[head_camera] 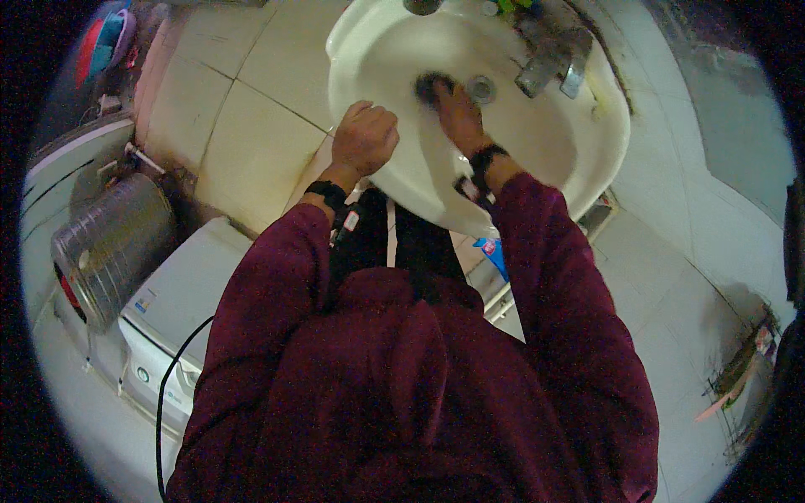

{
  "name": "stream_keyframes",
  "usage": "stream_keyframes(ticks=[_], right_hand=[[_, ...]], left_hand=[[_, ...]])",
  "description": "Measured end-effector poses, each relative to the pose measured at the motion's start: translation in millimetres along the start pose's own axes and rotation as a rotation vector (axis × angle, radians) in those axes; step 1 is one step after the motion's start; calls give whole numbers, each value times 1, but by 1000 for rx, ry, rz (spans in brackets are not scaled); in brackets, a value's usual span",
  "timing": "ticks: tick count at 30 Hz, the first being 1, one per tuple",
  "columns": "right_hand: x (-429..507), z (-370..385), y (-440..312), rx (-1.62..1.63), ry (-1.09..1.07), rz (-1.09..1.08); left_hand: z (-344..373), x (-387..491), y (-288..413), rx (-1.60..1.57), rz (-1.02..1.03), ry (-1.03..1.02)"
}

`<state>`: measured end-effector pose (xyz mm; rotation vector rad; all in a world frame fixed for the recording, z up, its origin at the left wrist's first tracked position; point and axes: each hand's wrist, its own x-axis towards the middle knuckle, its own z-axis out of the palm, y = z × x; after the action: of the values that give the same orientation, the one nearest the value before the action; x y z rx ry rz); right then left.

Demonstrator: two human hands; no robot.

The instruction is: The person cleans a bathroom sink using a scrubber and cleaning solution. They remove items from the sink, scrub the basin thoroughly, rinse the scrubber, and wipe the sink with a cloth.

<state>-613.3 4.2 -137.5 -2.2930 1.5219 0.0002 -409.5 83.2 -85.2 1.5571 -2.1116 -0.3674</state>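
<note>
Before me is a white ceramic washbasin (409, 163). My right hand (461, 118) reaches down into its bowl and grips a dark scrubber-like thing (427, 88), blurred and partly covered by the fingers. That dark thing is against or just above the bowl's surface, left of the metal drain (481, 89). At the basin's left rim my left hand (366, 139) is curled into a fist, with no object visible in it; whether it touches the rim I cannot tell. Both wrists wear black straps, with small devices hanging below them.
A metal tap (534, 75) with a lever stands at the basin's right. To the left are a white appliance (188, 276) and a ribbed metal cylinder (119, 245). Coloured basins (107, 44) sit at upper left. A blue packet (494, 256) shows beneath the basin.
</note>
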Motion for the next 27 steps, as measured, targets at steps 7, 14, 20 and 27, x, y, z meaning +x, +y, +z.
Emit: stream_keyframes(ticks=[7,14,20,27], right_hand=[[-79,-9,-4,152,-173,-103],[-48,7,52,28,62,-110],[-88,-3,-15,292,-233,-209],[92,25,-25,610,187,102]], left_hand=[[-5,4,0,-15,12,4],[-1,1,-3,-23,-18,5],[2,1,6,-57,-80,7],[-6,-5,1,-8,-115,14]])
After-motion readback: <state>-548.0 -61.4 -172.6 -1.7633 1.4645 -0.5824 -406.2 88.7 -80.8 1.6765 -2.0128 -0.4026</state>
